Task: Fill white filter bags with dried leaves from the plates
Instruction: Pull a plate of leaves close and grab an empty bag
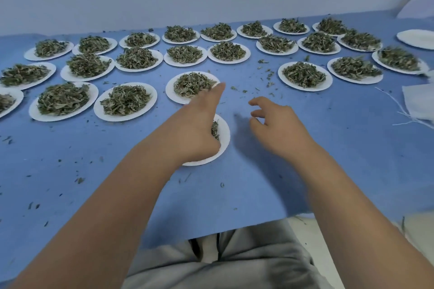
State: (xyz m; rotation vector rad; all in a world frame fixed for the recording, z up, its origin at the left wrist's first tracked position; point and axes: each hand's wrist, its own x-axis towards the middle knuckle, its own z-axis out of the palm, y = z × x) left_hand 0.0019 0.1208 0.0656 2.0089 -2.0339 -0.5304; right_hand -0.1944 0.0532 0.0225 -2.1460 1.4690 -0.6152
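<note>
Reaching over the nearest paper plate (225, 139) on a blue table (328, 148), a person's left hand (199, 131) points one straight finger toward the next plate (170, 91) beyond it. The rest of the fingers are turned down onto the dried leaves (215, 130) at the near plate's right side. Whether this grip has closed on any leaves cannot be told, as the back of the hand hides them.

The right hand (279, 129) hovers just right of that plate, above bare cloth, its grip loose: fingers lightly curled and apart, holding nothing.

Rows of white plates (305, 88), each heaped with green-grey leaves, fill the far half of the table from left edge to right. One empty plate (416, 38) sits at the far right. White filter bags (419, 101) lie at the right edge, well apart from both hands, with loose white strings (394, 103) trailing toward the middle. Leaf crumbs (267, 75) are scattered across the cloth. Grey trousers (246, 263) show below the table's near edge.
</note>
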